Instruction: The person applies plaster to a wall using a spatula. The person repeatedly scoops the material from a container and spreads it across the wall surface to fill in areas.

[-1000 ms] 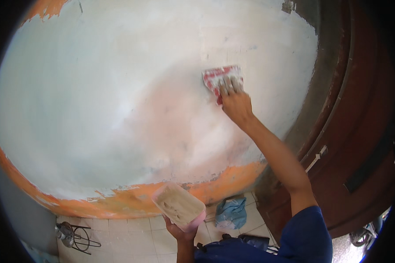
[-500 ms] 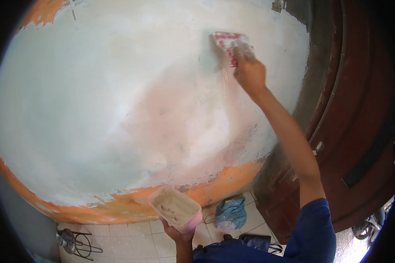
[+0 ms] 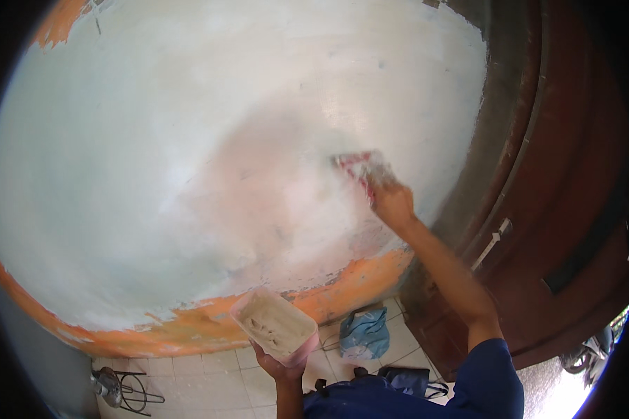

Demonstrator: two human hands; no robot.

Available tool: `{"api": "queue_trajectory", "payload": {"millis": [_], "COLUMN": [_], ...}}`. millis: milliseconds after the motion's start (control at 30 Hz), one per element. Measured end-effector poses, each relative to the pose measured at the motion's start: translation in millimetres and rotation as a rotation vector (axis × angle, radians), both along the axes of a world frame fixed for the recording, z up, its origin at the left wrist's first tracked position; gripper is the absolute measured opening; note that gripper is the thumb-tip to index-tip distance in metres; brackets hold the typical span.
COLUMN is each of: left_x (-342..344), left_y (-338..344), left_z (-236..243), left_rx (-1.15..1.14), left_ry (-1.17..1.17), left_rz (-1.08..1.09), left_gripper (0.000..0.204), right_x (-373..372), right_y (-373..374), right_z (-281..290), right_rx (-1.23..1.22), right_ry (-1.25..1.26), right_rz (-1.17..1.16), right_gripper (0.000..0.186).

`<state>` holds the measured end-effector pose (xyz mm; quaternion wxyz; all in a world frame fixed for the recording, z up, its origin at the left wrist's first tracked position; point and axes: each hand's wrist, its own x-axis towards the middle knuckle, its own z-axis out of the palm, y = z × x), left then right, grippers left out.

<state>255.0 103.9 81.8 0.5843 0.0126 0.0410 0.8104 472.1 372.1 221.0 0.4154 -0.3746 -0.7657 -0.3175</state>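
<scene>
My right hand (image 3: 393, 204) is closed on a red putty knife (image 3: 360, 166) smeared with white, its wide blade against the wall (image 3: 154, 140). Both are slightly blurred by motion. The wall carries a whitish filler coat over most of its face, with a pinkish patch in the middle and bare orange paint along the bottom. Low in front of me, my left hand (image 3: 281, 364) grips a pink rectangular tub (image 3: 307, 347) from below. Beige putty (image 3: 271, 322) with scooped marks fills much of the tub.
A dark red-brown door (image 3: 573, 174) with a bolt (image 3: 493, 244) stands to the right. On the tiled floor (image 3: 220, 380) sit a blue plastic bag (image 3: 365, 334), a dark bag (image 3: 405, 380) and, at lower left, a metal stand (image 3: 136, 391). A motorcycle (image 3: 587, 359) shows at lower right.
My right hand has brought the putty knife down the wall from higher up, bending the arm. The tub stays in my left hand, nearly in place.
</scene>
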Motion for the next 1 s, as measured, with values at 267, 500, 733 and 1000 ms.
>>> {"api": "queue_trajectory", "payload": {"millis": [267, 500, 733, 1000], "left_x": [11, 17, 27, 30], "left_y": [2, 2, -3, -2], "left_z": [-5, 1, 24, 14], "left_rx": [-0.014, -0.093, -0.127, -0.118], "left_ry": [0.034, 0.208, 0.182, 0.067], "left_rz": [-0.005, 0.121, 0.120, 0.070], "left_gripper": [0.057, 0.051, 0.053, 0.052], "right_x": [-13, -29, 3, -2], "right_y": [30, 29, -2, 2], "right_z": [189, 43, -16, 184], "right_rx": [0.290, -0.016, -0.152, 0.292], "right_ry": [0.094, -0.133, -0.322, 0.166], "right_rz": [-0.061, -0.089, -0.053, -0.028], "right_gripper": [0.035, 0.055, 0.045, 0.030]}}
